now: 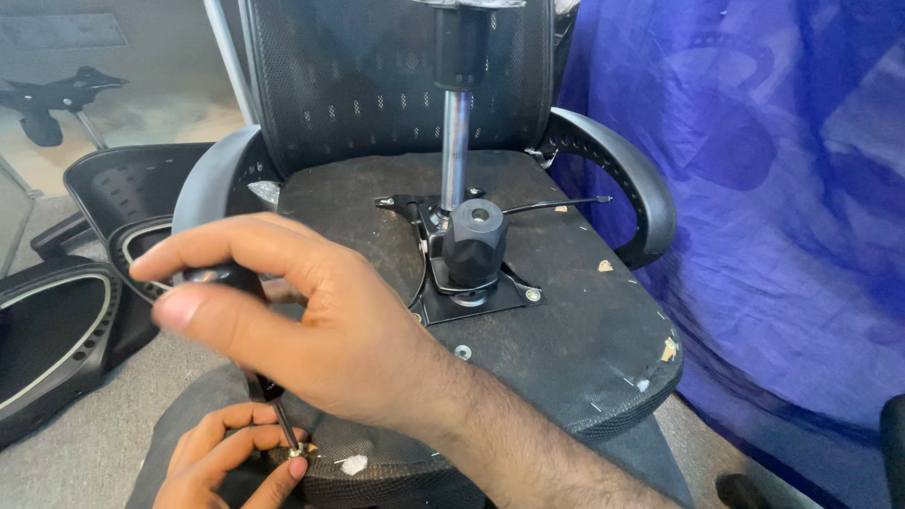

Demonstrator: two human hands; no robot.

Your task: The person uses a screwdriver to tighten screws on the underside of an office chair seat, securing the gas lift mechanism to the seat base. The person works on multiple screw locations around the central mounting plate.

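The right hand wraps its fingers closed around a screwdriver, handle hidden in the fist, shaft pointing down. The left hand pinches its fingertips narrowly beside the tip, at a small screw on the front edge of the upturned chair seat. Behind stands the black knob on its metal plate.

Shiny metal gas cylinder, rough cloth seat underside
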